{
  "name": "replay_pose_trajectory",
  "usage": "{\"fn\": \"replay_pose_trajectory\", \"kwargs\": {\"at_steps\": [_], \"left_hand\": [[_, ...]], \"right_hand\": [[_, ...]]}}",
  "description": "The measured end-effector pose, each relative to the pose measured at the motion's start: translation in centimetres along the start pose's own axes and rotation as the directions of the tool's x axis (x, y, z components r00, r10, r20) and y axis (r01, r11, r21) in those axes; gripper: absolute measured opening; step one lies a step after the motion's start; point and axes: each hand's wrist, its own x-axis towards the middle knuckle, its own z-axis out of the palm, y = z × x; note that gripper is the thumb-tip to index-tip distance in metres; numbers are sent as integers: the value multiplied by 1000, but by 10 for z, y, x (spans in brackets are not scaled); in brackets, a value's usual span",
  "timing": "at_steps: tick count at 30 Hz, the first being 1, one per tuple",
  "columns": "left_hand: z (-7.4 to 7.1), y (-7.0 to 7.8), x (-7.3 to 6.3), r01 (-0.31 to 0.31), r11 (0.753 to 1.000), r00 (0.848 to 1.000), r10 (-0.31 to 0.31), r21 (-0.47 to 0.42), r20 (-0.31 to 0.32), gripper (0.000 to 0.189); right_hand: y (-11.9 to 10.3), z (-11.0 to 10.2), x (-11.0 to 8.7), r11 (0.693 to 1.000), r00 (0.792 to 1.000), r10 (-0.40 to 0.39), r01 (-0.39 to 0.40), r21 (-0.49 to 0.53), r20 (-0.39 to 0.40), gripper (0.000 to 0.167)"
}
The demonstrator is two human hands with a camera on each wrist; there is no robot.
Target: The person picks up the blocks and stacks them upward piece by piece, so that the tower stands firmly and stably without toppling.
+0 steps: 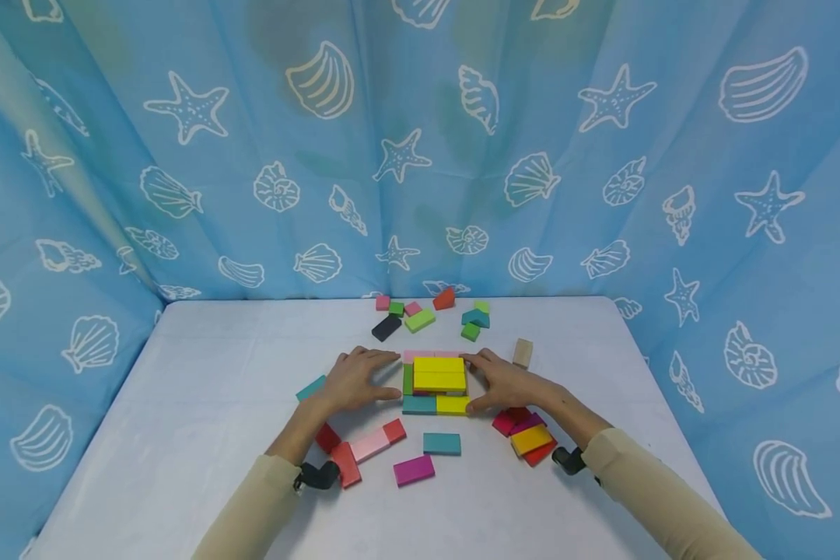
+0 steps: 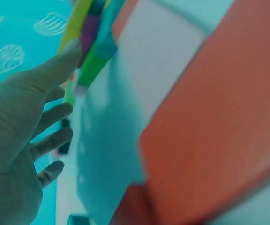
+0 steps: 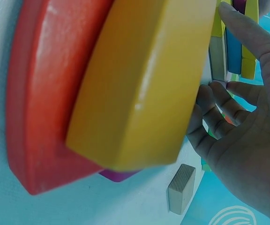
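Note:
A low stack of coloured blocks stands mid-table, topped by two yellow blocks lying side by side. Beneath them, a teal block, a yellow block, a green block and pink blocks form the lower layer's edges. My left hand is at the stack's left side, thumb and fingers spread, fingertips close to its edge and nothing in the palm. On the opposite side, my right hand has its thumb and fingers apart, with the thumb tip at the stack's near right corner.
By the right forearm lies a pile with an orange-yellow block on top. A wooden block lies behind it. Red and pink blocks lie near the left wrist; a teal block and a purple block lie in front. Several small blocks sit behind the stack.

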Motion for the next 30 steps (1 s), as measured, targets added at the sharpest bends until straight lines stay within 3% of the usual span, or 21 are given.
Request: {"fn": "replay_pose_trajectory", "kwargs": {"at_steps": [4,12,16,19,30], "left_hand": [[-16,-15,-12,40,998,999,-42,-40,-29,67],[-49,-53,-53,190,981,982,-189,-39,22,54],[-54,-61,-66,270,960,963,-267,-69,46,52],[-53,-65,-71,294,950,955,-290,-101,56,46],[-44,-61,-67,232,958,973,-227,-167,48,43]], "right_hand": [[0,0,0,1000,1000,-3,3,3,-6,102],[-1,1,0,1000,1000,2,-2,-3,-8,103],[0,1,1,1000,1000,7,-7,-12,-11,104],[1,1,1,1000,1000,8,-8,-14,-9,104],[2,2,1,1000,1000,-2,2,5,-12,103]]}}
